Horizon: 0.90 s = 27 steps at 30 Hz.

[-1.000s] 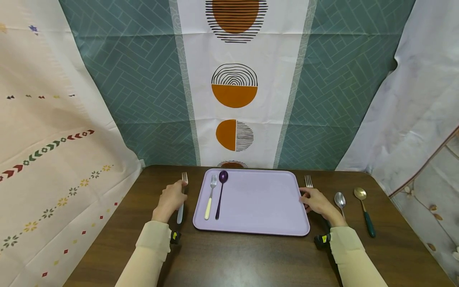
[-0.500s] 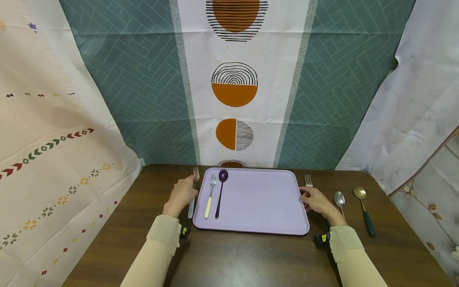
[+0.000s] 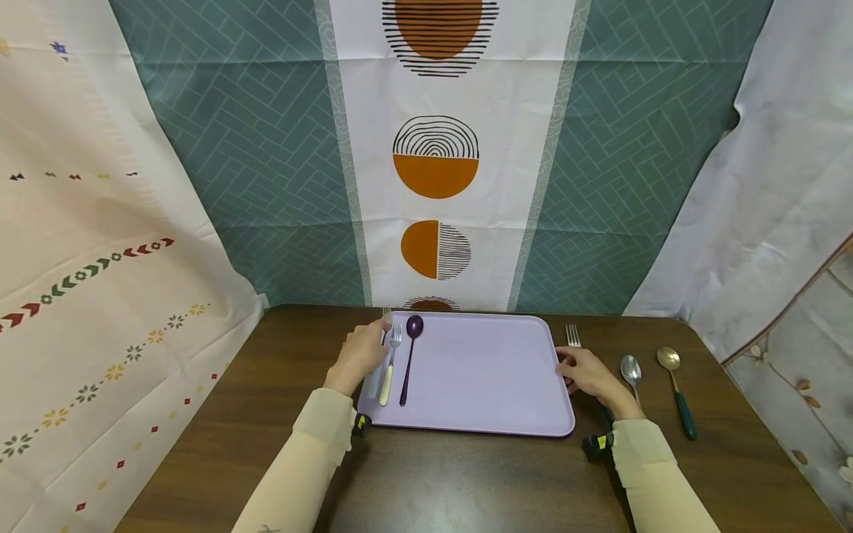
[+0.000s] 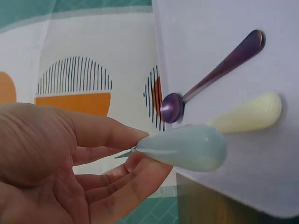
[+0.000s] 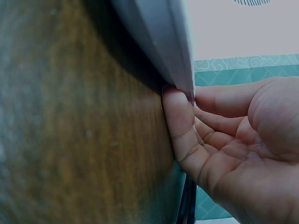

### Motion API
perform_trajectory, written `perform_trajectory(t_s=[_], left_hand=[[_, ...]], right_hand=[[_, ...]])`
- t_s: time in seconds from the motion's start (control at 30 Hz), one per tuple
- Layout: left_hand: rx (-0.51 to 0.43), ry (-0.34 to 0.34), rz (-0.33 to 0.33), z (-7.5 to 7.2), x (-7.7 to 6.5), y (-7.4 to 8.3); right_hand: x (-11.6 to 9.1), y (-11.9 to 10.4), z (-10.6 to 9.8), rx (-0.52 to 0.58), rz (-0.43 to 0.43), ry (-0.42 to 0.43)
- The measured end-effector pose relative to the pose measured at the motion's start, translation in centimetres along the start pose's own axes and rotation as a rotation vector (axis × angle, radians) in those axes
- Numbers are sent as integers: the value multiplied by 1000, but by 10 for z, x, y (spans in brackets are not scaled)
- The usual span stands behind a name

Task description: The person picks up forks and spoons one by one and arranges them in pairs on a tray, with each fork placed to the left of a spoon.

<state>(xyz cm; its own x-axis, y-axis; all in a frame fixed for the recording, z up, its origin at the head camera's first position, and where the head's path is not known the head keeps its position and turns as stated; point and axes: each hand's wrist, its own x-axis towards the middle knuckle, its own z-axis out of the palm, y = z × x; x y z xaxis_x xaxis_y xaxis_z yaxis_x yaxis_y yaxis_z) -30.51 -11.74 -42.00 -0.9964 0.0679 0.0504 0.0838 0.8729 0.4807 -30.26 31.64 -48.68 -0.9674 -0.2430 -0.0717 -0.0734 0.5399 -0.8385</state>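
Note:
In the head view, a lavender tray point(image 3: 493, 377) lies on the table. My left hand point(image 3: 360, 357) is over its left edge and pinches a fork with a light blue handle point(image 4: 187, 148) between thumb and fingers. Beside that fork, a fork with a cream handle point(image 3: 386, 385) and a purple spoon point(image 3: 414, 326) lie in the tray. My right hand point(image 3: 589, 376) holds the tray's right rim point(image 5: 173, 51), thumb on top and a finger underneath, as the right wrist view shows.
Right of the tray lie another fork point(image 3: 573, 336), partly hidden by my right hand, a silver spoon point(image 3: 631, 370) and a gold spoon with a dark green handle point(image 3: 684, 414). Patterned cloth point(image 3: 440, 96) hangs behind the wooden table point(image 3: 453, 481).
My left hand has carried the blue-handled fork rightward, from the table left of the tray to over the tray's left edge. The right hand has stayed at the tray's rim.

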Motion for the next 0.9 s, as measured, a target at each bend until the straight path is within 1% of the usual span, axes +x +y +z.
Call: perform_trajectory(t_s=[0.23, 0.37, 0.53, 0.63, 0.9], left_hand=[[1, 8, 37, 12, 1, 9], [14, -3, 56, 17, 3, 16], [20, -12, 74, 23, 4, 27], [22, -10, 96, 27, 5, 34], [-45, -66, 77, 38, 10, 49]], right_hand=[[1, 0, 0, -6, 8, 4], [1, 1, 1, -5, 10, 8], [1, 0, 1, -10, 16, 7], [1, 0, 1, -7, 19, 12], [2, 1, 1, 5, 11, 11]])
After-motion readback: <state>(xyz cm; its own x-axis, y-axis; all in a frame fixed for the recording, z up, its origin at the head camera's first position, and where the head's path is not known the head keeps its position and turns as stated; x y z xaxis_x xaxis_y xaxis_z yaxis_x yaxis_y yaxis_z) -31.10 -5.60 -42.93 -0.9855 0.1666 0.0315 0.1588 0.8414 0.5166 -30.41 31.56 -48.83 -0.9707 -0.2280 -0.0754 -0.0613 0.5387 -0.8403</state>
